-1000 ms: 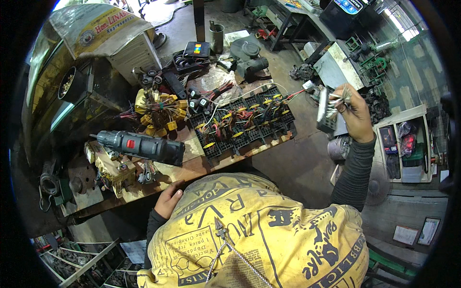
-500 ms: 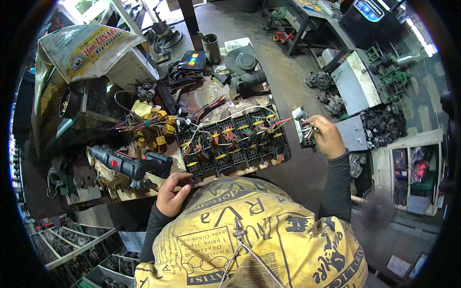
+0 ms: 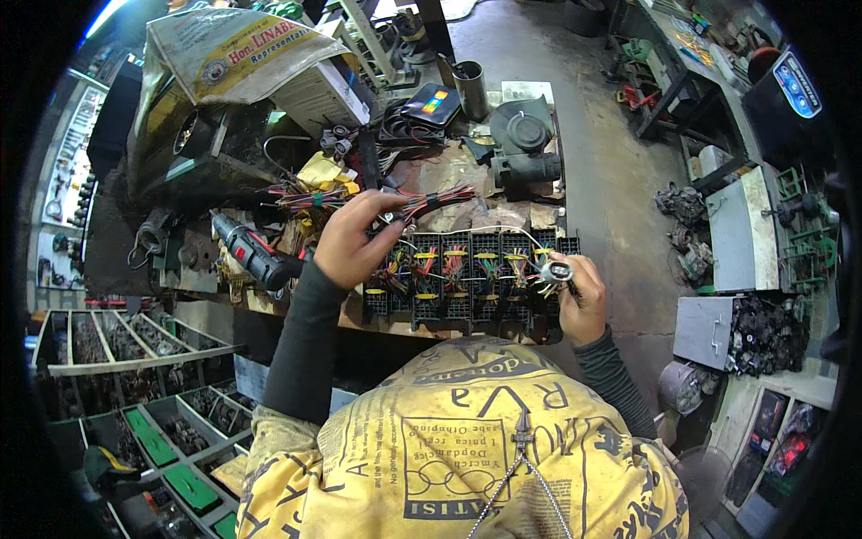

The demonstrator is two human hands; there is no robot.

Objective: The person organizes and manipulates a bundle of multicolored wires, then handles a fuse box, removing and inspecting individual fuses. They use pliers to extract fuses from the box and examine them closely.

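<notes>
My left hand (image 3: 355, 241) reaches over the bench, thumb and forefinger closed around a small grey connector (image 3: 392, 216) at the end of a red and dark wire bundle (image 3: 440, 201). My right hand (image 3: 585, 296) grips a round grey connector with short wires (image 3: 558, 271) at the right end of a black grid rack (image 3: 431, 310). Many coloured wires with yellow tags (image 3: 454, 260) stand in the rack. A white wire (image 3: 476, 228) runs along its far edge. My left hand partly hides the yellow connectors (image 3: 325, 171) behind it.
A black cordless power tool (image 3: 251, 251) lies left of my left hand. Farther back are a metal cup (image 3: 470, 90), a dark box with a coloured label (image 3: 434, 104) and a round dark housing (image 3: 525, 135). A divided parts tray (image 3: 153, 364) stands low at the left.
My left hand has moved up and forward from the bench's near edge to the wire bundle. My right hand has come in from the right side to the rack's end with its connector. The view has shifted.
</notes>
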